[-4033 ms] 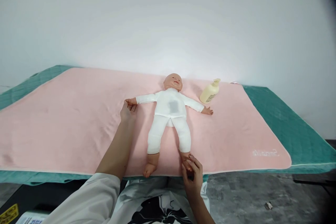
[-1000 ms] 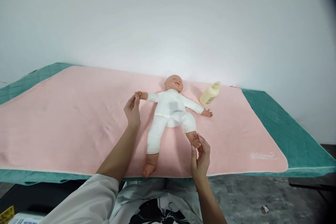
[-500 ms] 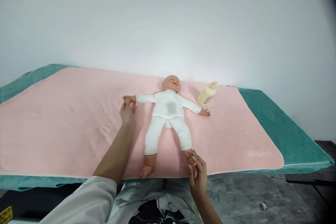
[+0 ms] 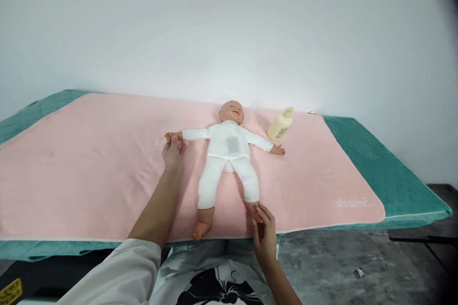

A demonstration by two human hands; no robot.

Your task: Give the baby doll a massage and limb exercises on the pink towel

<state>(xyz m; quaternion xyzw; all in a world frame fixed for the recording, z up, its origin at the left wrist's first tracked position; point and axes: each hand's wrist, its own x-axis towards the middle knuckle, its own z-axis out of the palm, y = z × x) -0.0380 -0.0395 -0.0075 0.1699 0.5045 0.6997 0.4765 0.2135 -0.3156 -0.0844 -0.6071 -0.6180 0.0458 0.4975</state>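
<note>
A baby doll point(image 4: 229, 140) with a white cloth body lies on its back on a pink mat point(image 4: 107, 167), arms spread and a grey patch on its chest. My left hand point(image 4: 172, 153) is closed around the doll's hand at the left, thumb on top. At the near edge, my right hand point(image 4: 265, 236) grips the doll's foot on the right side between thumb and fingers. The doll's other foot rests by the mat's front edge, untouched. Beyond its outstretched right-side arm stands a pale yellow pump bottle point(image 4: 280, 125).
Under the mat, a teal cover point(image 4: 386, 171) shows on both sides of the table. A white wall point(image 4: 229, 28) rises behind. Grey floor point(image 4: 322, 267) is visible at lower right, with a dark bar point(image 4: 422, 239) near the table. A yellow label point(image 4: 10, 290) sits lower left.
My right hand has shifted slightly left, together with the doll's foot. My left hand keeps its hold on the doll's hand. The view has moved a little.
</note>
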